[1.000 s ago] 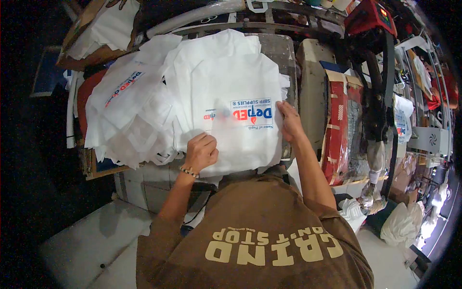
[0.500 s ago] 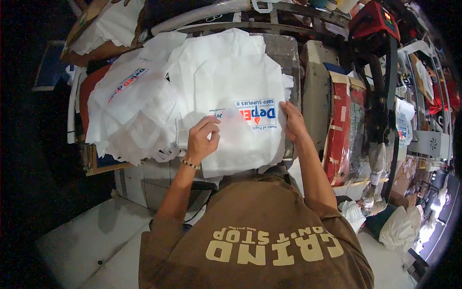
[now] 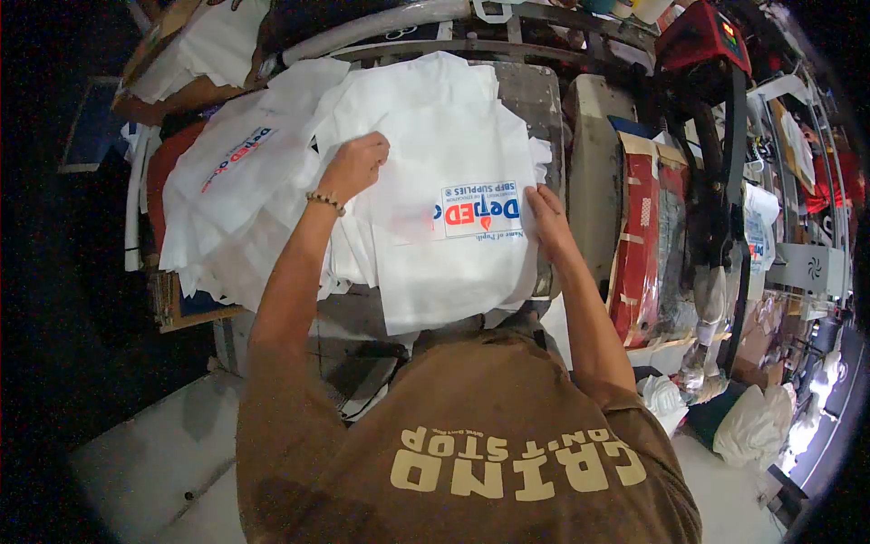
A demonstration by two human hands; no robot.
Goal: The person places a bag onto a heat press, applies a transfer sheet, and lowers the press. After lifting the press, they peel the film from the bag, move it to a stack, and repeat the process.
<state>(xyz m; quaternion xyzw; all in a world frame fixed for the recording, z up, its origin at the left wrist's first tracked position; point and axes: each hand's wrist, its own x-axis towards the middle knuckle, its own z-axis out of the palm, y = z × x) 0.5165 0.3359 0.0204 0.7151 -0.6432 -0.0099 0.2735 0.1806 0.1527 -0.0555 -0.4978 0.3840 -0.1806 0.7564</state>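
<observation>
head | facing forward, down | close over white bags [image 3: 435, 154] (fisheye edges) | far left too dark to judge

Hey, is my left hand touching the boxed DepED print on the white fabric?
Apart. The head view shows the left hand away from the boxed DepED print, with unprinted white fabric visible between them.
</observation>
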